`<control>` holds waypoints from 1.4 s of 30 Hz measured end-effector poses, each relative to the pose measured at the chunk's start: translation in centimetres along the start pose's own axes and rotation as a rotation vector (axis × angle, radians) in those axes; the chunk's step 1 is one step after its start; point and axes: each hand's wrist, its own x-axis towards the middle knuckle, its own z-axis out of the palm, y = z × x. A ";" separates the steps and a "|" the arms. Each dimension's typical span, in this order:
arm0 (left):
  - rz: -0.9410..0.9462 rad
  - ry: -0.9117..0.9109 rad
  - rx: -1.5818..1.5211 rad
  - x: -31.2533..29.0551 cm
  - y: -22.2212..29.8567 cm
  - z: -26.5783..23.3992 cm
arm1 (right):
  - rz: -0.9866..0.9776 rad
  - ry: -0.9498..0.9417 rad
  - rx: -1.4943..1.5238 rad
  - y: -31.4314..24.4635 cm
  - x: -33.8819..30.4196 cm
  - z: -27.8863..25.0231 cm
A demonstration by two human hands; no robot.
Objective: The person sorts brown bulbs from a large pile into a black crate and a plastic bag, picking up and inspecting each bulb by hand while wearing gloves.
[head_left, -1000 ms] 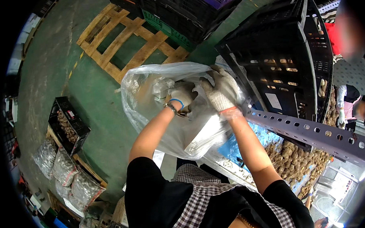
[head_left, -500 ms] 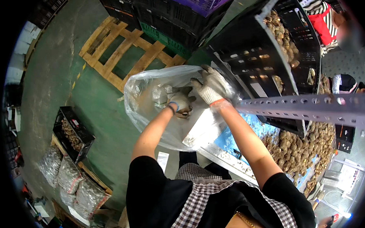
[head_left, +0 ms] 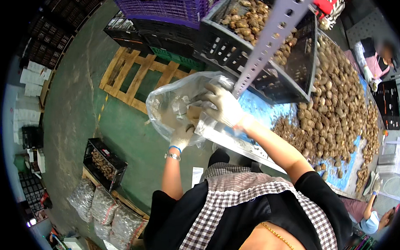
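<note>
A large clear plastic bag (head_left: 157,100) hangs open at the corner of the work table, some pale items visible through its wall. My left hand (head_left: 182,136), in a white knit glove, is at the near rim of the bag, its fingers curled on the plastic. Across from it, my gloved right hand (head_left: 223,105) lies over the bag's right side with fingers spread. Between the hands is a flat brown piece (head_left: 194,113), whose kind I cannot make out. The right palm is hidden.
Brown tubers (head_left: 327,116) cover the blue-topped table (head_left: 261,107) to my right. A black crate of tubers (head_left: 254,52) stands behind a perforated metal post (head_left: 271,32). A wooden pallet (head_left: 134,79) lies ahead; filled sacks (head_left: 103,205) and a black crate (head_left: 118,176) sit left.
My left hand has come out of the bag's inside to its near rim. My right hand has moved lower over the bag's side. The whole view has swung rightward.
</note>
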 end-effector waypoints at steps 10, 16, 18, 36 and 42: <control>0.135 0.218 0.243 -7.2 3.2 8.6 | 0.596 0.193 0.162 -1.4 -21.5 -7.8; 0.278 -0.072 0.849 -9.1 7.8 7.5 | 0.558 0.291 -0.035 1.5 -31.1 -11.3; 0.133 -0.168 0.839 -9.7 9.5 6.9 | 0.568 0.333 -0.102 2.4 -34.4 -12.7; -0.041 1.021 0.729 -6.5 16.0 13.0 | 0.476 0.441 -0.280 6.5 -39.7 -17.5; -0.249 0.670 0.048 -9.2 8.4 13.9 | 0.636 0.513 -0.161 7.9 -42.2 -17.3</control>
